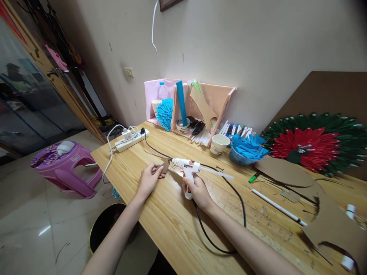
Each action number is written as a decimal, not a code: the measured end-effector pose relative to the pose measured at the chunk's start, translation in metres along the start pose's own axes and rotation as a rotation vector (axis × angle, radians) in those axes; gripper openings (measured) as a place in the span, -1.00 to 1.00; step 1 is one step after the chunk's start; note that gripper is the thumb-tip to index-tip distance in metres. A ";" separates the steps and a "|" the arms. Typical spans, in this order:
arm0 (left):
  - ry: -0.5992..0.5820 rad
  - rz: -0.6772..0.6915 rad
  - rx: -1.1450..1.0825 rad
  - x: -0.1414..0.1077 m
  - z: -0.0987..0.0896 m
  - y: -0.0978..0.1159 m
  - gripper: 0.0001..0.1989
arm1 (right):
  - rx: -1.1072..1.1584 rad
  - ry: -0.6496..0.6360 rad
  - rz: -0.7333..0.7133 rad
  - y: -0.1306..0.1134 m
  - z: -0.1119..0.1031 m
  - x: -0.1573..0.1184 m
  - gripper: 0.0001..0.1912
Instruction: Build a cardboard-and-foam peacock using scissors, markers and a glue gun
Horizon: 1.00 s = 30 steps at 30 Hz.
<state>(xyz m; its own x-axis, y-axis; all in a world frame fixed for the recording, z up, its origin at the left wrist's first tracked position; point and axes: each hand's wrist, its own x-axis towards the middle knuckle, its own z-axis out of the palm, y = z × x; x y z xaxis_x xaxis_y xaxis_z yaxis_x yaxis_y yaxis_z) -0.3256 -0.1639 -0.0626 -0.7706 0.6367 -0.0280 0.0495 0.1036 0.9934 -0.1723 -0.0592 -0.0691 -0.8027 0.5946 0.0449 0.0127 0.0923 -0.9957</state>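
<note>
My left hand (150, 178) pinches a small brown cardboard piece (165, 165) above the wooden table (169, 225). Wrapped round the handle of a white glue gun (187, 168) is my right hand (197, 191). The gun's nozzle points left, close to the cardboard piece; whether they touch is hard to tell. A translucent glue stick (219, 173) sticks out of the gun's back end. From the handle a black cable (243, 206) loops over the table.
Behind stand a power strip (132, 141), a pink box (206, 95), a paper cup (220, 144) and a bowl of blue pieces (248, 151). Cut cardboard (335, 214) and a white marker (278, 206) lie right. A bin (106, 225) and purple stool (63, 164) stand left.
</note>
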 end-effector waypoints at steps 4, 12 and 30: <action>0.007 0.003 -0.002 0.000 0.000 0.001 -0.63 | -0.021 0.009 -0.001 0.001 -0.001 0.000 -0.78; 0.004 0.029 -0.005 0.000 0.000 -0.001 -0.63 | -0.020 0.019 0.015 0.000 -0.001 0.001 -0.77; 0.203 -0.087 -0.209 -0.035 -0.012 0.014 -0.48 | -0.669 0.279 -0.005 -0.023 0.023 0.092 -0.75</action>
<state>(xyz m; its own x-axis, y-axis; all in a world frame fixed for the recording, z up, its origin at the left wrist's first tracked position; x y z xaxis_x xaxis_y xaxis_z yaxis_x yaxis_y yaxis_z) -0.3055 -0.1936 -0.0465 -0.8783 0.4647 -0.1123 -0.1381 -0.0216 0.9902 -0.2602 -0.0244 -0.0437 -0.6231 0.7661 0.1576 0.4427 0.5115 -0.7364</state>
